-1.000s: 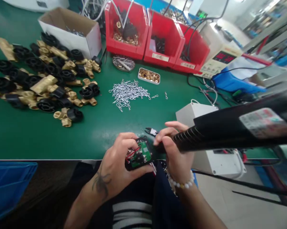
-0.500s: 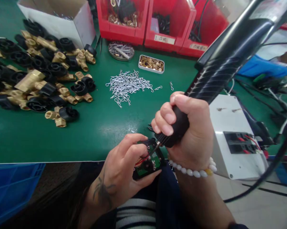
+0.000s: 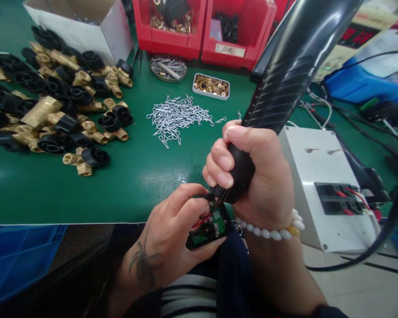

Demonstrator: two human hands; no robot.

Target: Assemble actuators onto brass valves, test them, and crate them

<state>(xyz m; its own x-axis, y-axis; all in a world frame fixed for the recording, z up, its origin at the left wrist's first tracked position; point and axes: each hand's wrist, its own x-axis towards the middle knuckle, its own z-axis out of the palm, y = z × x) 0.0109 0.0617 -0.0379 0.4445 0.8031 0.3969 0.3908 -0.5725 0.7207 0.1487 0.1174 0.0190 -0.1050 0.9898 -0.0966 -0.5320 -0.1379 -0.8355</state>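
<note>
My left hand (image 3: 172,234) grips a small black housing with a green circuit board (image 3: 207,232) and red wires in it, at the table's front edge. Wrapped round the black grip of an electric screwdriver (image 3: 278,92) is my right hand (image 3: 255,176). The tool slants down to the left, and its nose meets the upper edge of the housing; the bit's tip is hidden there. Beyond my hands lies a heap of silver R-clips (image 3: 179,117) on the green table.
Brass valves with black knobs (image 3: 53,101) crowd the left side. Behind stand a white box (image 3: 113,35), red bins (image 3: 172,42), a round dish of pins (image 3: 168,68) and a tin of small brass parts (image 3: 211,86). At right sit a grey switch box (image 3: 318,176) and a hanging cable (image 3: 384,221).
The screwdriver and my right hand have shifted slightly left and stand steeper, with the nose closer against the housing. My left hand keeps its hold on the housing.
</note>
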